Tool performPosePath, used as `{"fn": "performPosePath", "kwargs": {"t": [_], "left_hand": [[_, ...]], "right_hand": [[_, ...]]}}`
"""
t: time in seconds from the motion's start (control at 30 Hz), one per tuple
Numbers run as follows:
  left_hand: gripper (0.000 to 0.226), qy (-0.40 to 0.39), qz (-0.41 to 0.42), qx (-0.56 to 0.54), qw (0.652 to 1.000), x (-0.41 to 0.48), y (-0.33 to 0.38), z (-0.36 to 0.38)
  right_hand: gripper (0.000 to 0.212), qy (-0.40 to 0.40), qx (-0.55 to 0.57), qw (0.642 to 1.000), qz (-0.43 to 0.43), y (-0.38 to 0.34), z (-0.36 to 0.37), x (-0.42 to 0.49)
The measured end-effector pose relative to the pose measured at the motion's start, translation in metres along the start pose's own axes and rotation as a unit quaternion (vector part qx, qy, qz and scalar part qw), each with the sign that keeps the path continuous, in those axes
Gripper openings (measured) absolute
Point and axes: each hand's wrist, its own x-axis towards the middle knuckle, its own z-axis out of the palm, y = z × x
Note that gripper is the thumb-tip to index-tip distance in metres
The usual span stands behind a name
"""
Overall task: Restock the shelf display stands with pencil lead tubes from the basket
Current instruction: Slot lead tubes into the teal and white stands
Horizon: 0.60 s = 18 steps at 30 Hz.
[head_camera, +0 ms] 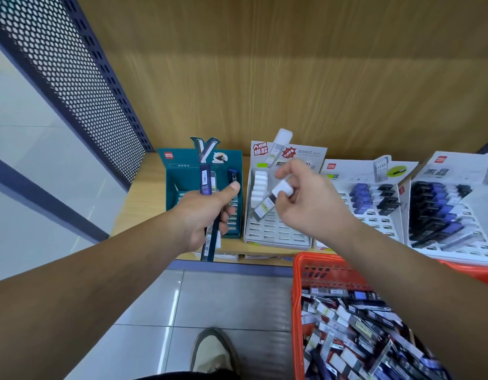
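Both forearms reach forward to the shelf [144, 198]. The left hand [207, 215] is fisted, thumb up, round dark blue tubes [205, 179] that stand nearly upright before the teal stand [171, 187] — ends poking out above and below the fist. The right hand [305, 198] pinches a white-capped tube [267, 202] by its cap; the tube slants down-left from the fingertips, over the white stand [278, 234].

Tubes [273, 200] in both hands [201, 215] [305, 204], perhaps three
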Motion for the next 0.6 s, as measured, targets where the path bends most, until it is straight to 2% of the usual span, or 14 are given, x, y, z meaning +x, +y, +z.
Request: {"fn": "performPosePath", "kwargs": {"t": [0.1, 0.2, 0.43, 0.6], "left_hand": [[0.03, -0.021, -0.014, -0.008, 1.0, 0.0, 0.0, -0.004], [0.031, -0.041, -0.027, -0.018, 0.999, -0.001, 0.001, -0.005], [0.031, -0.086, -0.062, -0.076, 0.991, -0.014, 0.01, -0.001], [0.029, -0.134, -0.094, -0.058, 0.985, -0.016, 0.006, -0.007]], "right_hand": [[0.025, -0.036, -0.058, 0.997, -0.019, 0.012, 0.007, -0.005], [0.024, -0.04, -0.079, 0.996, -0.028, 0.017, 0.019, -0.005], [0.022, -0.032, -0.055, 0.994, -0.093, 0.017, 0.033, -0.008], [0.022, -0.054, -0.094, 0.986, -0.128, 0.016, 0.034, -0.007]]}}
